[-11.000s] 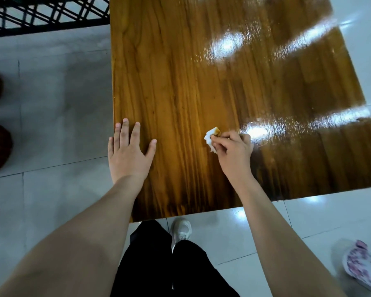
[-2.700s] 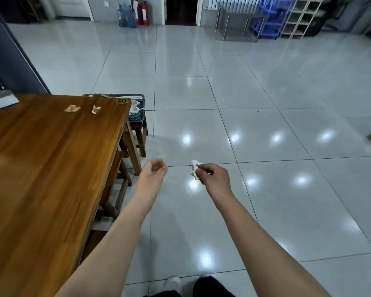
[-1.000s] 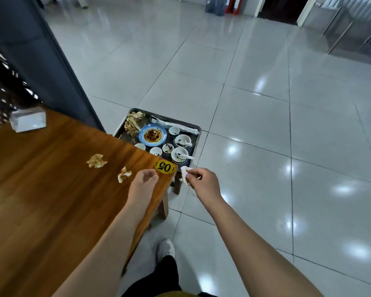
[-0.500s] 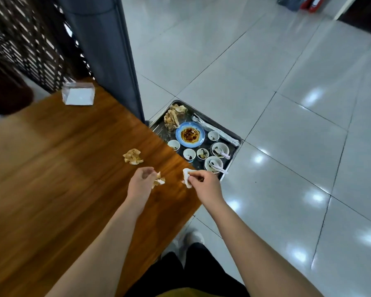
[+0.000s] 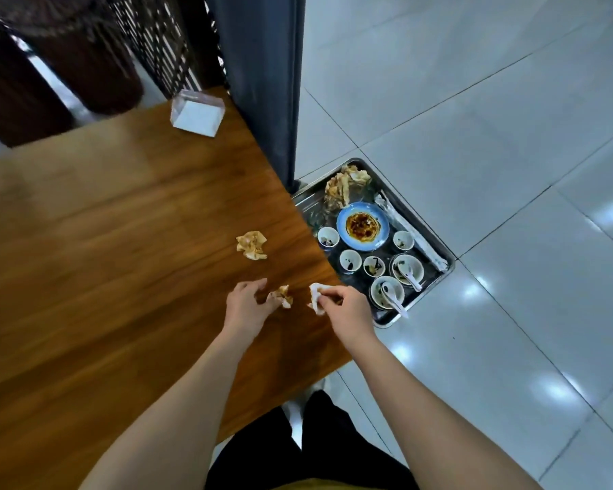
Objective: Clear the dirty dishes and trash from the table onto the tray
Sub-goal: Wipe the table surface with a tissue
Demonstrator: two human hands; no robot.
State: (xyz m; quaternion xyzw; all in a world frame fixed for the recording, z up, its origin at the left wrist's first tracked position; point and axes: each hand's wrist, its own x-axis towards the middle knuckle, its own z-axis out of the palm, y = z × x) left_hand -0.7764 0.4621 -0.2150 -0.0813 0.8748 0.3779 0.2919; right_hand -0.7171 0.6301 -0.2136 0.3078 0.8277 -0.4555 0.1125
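- The tray [image 5: 384, 321], a steel one, sits lower than the tabletop [image 5: 103, 259], just past its corner; its near-left side is hidden under the wood.
- On the tray, a blue plate [image 5: 343, 235] holds a smear of orange-brown sauce.
- Four small cups [image 5: 342, 259] around the plate each hold dark dregs.
- Two bowls [image 5: 394, 264] at the tray's near end each hold a white spoon [image 5: 413, 280]; both handles point toward the near rim.
- A heap [image 5: 347, 185] of stained, crumpled paper fills the far corner of the tray, and a long wrapper [image 5: 409, 231] lies along its right rim.
- A clear holder [image 5: 197, 114] with white napkins stands at the far edge of the tabletop.
- A big wad [image 5: 251, 245] of stained paper lies loose on the tabletop, near the edge beside the tray.
- The left hand [image 5: 245, 305] has its fingers curled, pinching a small wad [image 5: 282, 296] at the tabletop.
- The right hand [image 5: 347, 309] pinches a white wad [image 5: 315, 298] between thumb and fingers, above the tabletop's corner and short of the tray.
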